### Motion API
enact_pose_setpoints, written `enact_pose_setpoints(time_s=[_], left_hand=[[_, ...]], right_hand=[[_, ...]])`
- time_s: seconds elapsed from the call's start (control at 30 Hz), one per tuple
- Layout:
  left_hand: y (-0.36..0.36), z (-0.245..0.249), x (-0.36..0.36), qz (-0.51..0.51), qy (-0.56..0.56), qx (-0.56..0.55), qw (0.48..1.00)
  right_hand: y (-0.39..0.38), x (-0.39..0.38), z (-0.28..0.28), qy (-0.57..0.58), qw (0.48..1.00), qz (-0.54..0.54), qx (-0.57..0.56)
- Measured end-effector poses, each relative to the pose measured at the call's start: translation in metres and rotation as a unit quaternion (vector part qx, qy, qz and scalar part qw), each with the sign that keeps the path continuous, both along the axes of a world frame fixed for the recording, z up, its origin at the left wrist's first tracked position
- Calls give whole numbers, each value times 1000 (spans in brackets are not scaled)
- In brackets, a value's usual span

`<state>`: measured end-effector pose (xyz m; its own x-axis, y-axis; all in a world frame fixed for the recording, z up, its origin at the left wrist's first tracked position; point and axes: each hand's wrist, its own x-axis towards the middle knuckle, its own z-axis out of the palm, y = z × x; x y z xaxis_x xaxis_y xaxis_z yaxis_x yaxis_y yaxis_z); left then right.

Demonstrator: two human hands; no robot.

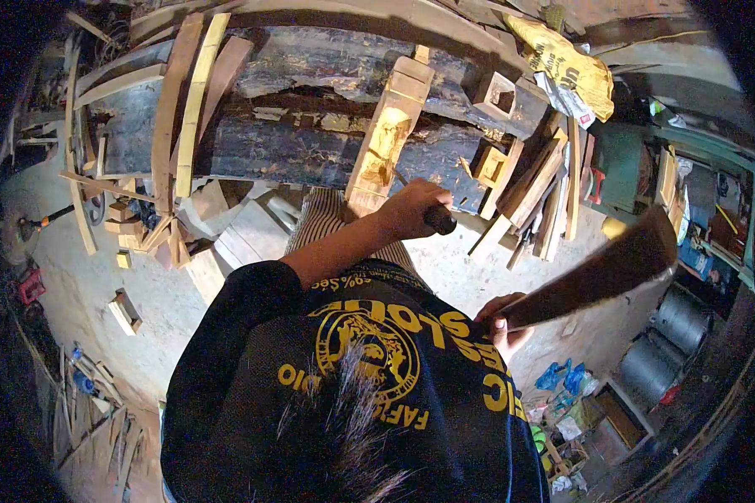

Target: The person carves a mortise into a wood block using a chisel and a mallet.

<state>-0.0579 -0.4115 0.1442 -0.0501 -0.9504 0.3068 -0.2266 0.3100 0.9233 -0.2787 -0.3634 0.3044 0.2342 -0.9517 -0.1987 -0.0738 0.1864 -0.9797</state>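
Observation:
My left hand (pixel 413 210) is closed round the dark round handle of a chisel (pixel 440 220). Its thin shaft comes out on the far side of the fist and points at a wooden block (pixel 369 172), whose upper face is brightly lit; whether the tip touches is hard to see. Off to the right, my right hand (pixel 506 325) grips the narrow end of a dark brown wooden club (pixel 600 272). This club widens towards its far end and is raised well apart from the chisel.
The block lies across a dark, worn bench (pixel 302 138). Long boards (pixel 176 109) rest on its left, and offcuts (pixel 541 184) lean at its right. A yellow sack (pixel 566 67) lies at the far right. A hollow wooden frame (pixel 126 312) sits on the floor.

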Motion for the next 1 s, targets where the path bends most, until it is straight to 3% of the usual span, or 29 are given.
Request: enact_pose_setpoints(time_s=[0.1, 0.23, 0.3, 0.33, 0.37, 0.4, 0.47, 0.5, 0.53, 0.57, 0.63, 0.7, 0.73, 0.77, 0.8, 0.83, 0.87, 0.9, 0.97, 1.0], left_hand=[[0, -4, -4, -3, 18, -10, 1000], [-1, 8, -4, -7, -17, 20, 1000], [-4, 17, -1, -23, -22, 31, 999], [-4, 19, -1, -40, -27, 42, 998], [-4, 19, -2, -39, -26, 42, 998], [-4, 19, -3, -32, -39, 34, 998], [-6, 15, -9, -26, -52, 22, 998], [-6, 8, -15, 2, -22, -16, 1000], [-6, 4, -19, 30, 8, -54, 998], [-3, 16, -12, -91, -98, 85, 987], [2, 5, -18, -60, -160, 57, 984], [5, 7, -17, -24, -133, 9, 991], [2, 4, -17, -25, -123, 0, 992], [0, 4, -15, -24, -113, -9, 993], [-1, 4, -12, -11, -81, -17, 997], [0, 5, -10, -11, -83, -18, 996], [1, 5, -9, -14, -87, 14, 996], [1, 6, -9, -15, -91, 45, 995], [2, 10, -19, 44, -94, -17, 994], [4, 11, -18, 57, -99, -83, 990]], right_hand=[[-3, 7, 7, -42, 998, -30, -38], [-4, -2, 11, 26, 1000, 5, -2], [-1, 4, 16, -44, 998, -42, -26], [-8, 1, 8, -50, 988, 19, -143], [-20, -9, 2, -102, 976, 122, -149], [-14, -12, -13, -102, 976, 122, -149], [6, -18, -57, 51, 985, 0, -167], [17, -29, -78, 310, 938, -33, -154], [9, -14, -67, 327, 943, 7, -63], [1, 8, -44, 341, 939, 46, 30], [2, 16, -26, 308, 950, 16, -54], [17, -6, -38, 151, 981, -113, 35], [14, 0, -20, 52, 995, -85, 7], [12, 4, -27, -46, 990, -35, -127], [-6, -15, -38, 4, 980, 142, -141], [-24, -21, -34, 55, 935, 316, -152], [-6, -10, -43, 205, 956, 187, -92], [12, 17, -39, 346, 937, 50, -28], [13, 32, -30, 374, 923, 67, 62], [19, 24, -48, 323, 945, 29, 53]])
